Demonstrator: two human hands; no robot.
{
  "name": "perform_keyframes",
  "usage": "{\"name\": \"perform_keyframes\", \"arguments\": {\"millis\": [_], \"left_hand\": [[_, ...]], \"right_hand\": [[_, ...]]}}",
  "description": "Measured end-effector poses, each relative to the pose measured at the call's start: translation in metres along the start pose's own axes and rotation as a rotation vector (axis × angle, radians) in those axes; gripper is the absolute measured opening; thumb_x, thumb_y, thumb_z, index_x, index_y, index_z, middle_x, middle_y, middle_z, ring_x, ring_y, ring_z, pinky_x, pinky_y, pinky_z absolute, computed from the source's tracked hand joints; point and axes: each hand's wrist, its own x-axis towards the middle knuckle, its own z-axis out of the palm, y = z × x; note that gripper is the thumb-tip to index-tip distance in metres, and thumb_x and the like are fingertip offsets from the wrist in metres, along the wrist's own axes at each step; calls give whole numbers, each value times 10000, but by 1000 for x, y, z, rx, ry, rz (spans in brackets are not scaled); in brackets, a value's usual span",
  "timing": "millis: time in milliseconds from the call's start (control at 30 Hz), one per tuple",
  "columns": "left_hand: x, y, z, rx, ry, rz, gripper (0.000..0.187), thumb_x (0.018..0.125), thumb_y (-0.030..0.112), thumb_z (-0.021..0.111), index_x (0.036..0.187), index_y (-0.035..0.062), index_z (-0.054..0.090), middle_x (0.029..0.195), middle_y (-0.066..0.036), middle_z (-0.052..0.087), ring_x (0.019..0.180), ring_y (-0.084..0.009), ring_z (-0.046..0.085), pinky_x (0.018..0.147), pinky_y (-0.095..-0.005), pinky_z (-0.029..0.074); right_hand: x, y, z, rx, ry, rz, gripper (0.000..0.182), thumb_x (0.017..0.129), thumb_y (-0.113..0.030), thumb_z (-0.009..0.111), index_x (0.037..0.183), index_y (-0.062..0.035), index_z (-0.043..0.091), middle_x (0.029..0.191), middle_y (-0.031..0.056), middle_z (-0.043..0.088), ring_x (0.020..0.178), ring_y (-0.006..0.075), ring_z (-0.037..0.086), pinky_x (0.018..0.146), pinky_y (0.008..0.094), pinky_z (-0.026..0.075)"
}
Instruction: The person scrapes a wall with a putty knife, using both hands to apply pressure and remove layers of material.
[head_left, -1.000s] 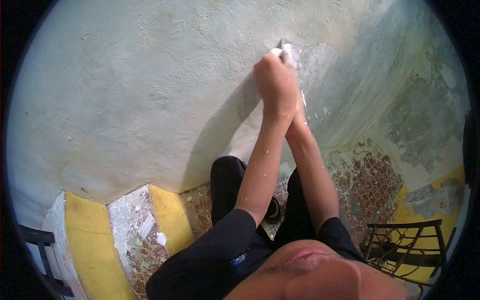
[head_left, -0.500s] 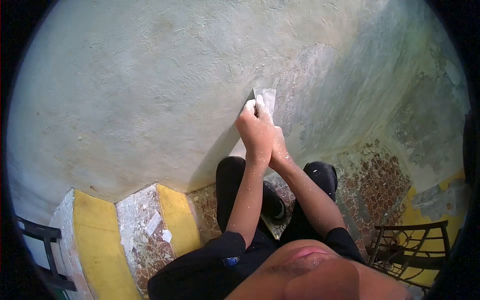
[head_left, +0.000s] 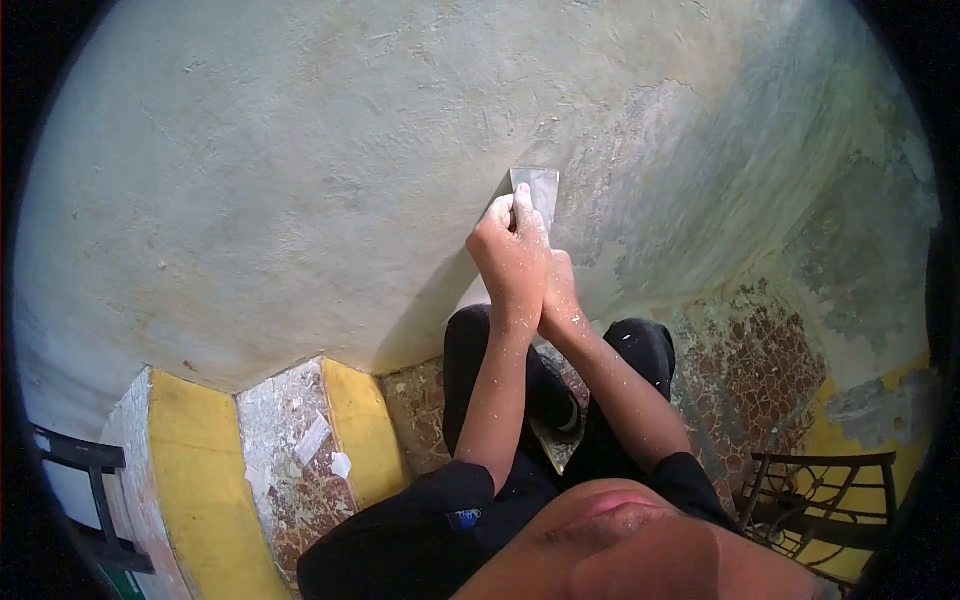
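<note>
A flat metal scraper point(head_left: 541, 190) meets the worn, flaking wall point(head_left: 330, 180) with its wide blade edge. My left hand point(head_left: 512, 255) is closed around it, thumb stretched along the blade, fingertips white with dust. Close against its right side, my right hand point(head_left: 562, 285) is closed too, partly covered by the left. The scraper's handle is hidden by both hands, and most of my right fingers do not show. White flecks dot my hands and forearms.
My bent knees point(head_left: 640, 350) are below my hands. At left, steps with yellow faces point(head_left: 195, 450) carry paint chips point(head_left: 313, 438). A dark metal rack point(head_left: 820, 490) stands at lower right, a dark railing point(head_left: 80, 455) at far left. The patterned floor point(head_left: 750, 360) is littered with debris.
The scraper and both hands have shifted slightly up the wall, the blade a little to the right. The grip looks the same. The view has moved slightly.
</note>
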Motion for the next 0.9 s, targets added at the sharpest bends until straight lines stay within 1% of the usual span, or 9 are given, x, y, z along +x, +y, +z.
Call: {"name": "perform_keyframes", "arguments": {"millis": [200, 267, 300, 367, 467, 533, 700, 767, 900], "left_hand": [[2, 2, -2, -16, -5, 3, 330, 1013, 195, 655, 860, -98, 666, 668, -144, 665, 635, -98, 511, 598, -342, 480], [3, 8, -5, -8, -25, -14, 325, 1011, 192, 657, 867, -99, 669, 674, -149, 670, 634, -102, 525, 604, -345, 485], [3, 11, -6, 3, -45, -32, 320, 1009, 190, 658, 873, -99, 673, 680, -154, 676, 633, -107, 540, 610, -348, 489], [5, 10, -6, 21, -55, -41, 318, 1008, 188, 657, 874, -100, 673, 680, -156, 677, 632, -111, 549, 613, -350, 492], [7, 11, -8, 30, -62, -51, 311, 1004, 179, 658, 873, -101, 674, 679, -159, 678, 628, -116, 561, 609, -352, 493], [8, 10, -7, 17, -63, -52, 305, 1001, 173, 660, 871, -102, 674, 678, -160, 677, 625, -118, 562, 603, -353, 492], [9, 10, -4, 24, -55, -40, 282, 982, 141, 675, 840, -103, 655, 634, -119, 627, 611, -95, 496, 569, -343, 472], [10, 12, -4, 12, -48, -30, 285, 980, 138, 677, 829, -102, 650, 625, -113, 613, 613, -92, 483, 568, -342, 468], [14, 6, -3, 37, -60, -33, 305, 985, 157, 675, 825, -103, 657, 617, -124, 613, 600, -103, 482, 572, -349, 471]], "right_hand": [[-1, -6, -2, 63, 5, 140, 505, 1055, -489, 470, 1335, -86, 588, 996, 257, 733, 1013, 370, 724, 807, 454, 518], [6, 5, -1, 257, -84, 296, 350, 967, -243, 673, 1213, 3, 632, 984, 125, 722, 907, 128, 613, 751, 367, 522], [7, 10, 0, 256, -82, 297, 350, 967, -243, 673, 1213, 3, 632, 984, 125, 722, 907, 128, 613, 751, 367, 522], [5, 3, -1, 295, -100, 358, 314, 950, -216, 695, 1126, 41, 655, 962, 98, 717, 902, 89, 558, 741, 355, 521], [-4, -16, -4, 300, -73, 253, 318, 957, -219, 685, 1149, 31, 643, 978, 98, 717, 914, 91, 558, 751, 349, 520], [0, -8, 0, 273, -73, 226, 339, 960, -230, 681, 1179, 23, 631, 1000, 108, 717, 925, 98, 566, 766, 350, 519], [0, -19, -6, 142, -64, 158, 410, 973, -258, 662, 1278, 4, 585, 1071, 126, 708, 953, 122, 592, 814, 353, 516], [0, -22, -8, 25, -122, 118, 513, 1033, -381, 537, 1444, -104, 408, 1122, 239, 696, 1083, 304, 693, 866, 410, 520], [4, -8, 1, 99, -116, 81, 524, 1033, -380, 531, 1455, -103, 389, 1109, 229, 701, 1089, 340, 696, 857, 414, 522]]}}
